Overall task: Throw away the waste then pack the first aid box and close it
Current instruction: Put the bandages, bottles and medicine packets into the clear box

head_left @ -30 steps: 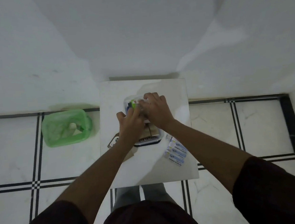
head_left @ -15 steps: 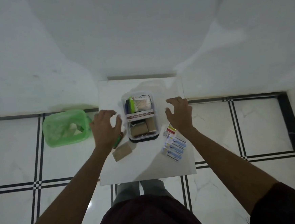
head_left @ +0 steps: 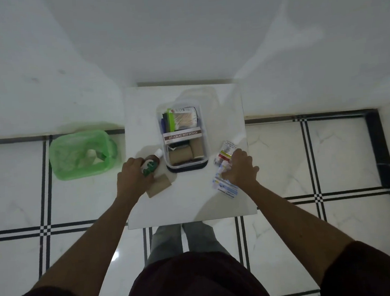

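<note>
The clear first aid box point(head_left: 202, 133) stands open in the middle of the small white table point(head_left: 189, 204), holding cotton swabs, an ointment carton and brown bandage rolls. My left hand point(head_left: 133, 178) closes around a small brown bottle point(head_left: 153, 162) with a white cap and green label, left of the box. A brown pad point(head_left: 158, 185) lies under that hand. My right hand point(head_left: 240, 170) rests on a stack of medicine strips and plaster packets point(head_left: 226, 187) right of the box, fingers curled over them.
A green waste bin point(head_left: 82, 154) lined with a bag, with scraps inside, stands on the tiled floor left of the table. A white wall rises behind the table. My legs are below the table's near edge.
Both hands left the box and spread outward. The left one has dropped onto the brown bottle; the right one has come down on the packets.
</note>
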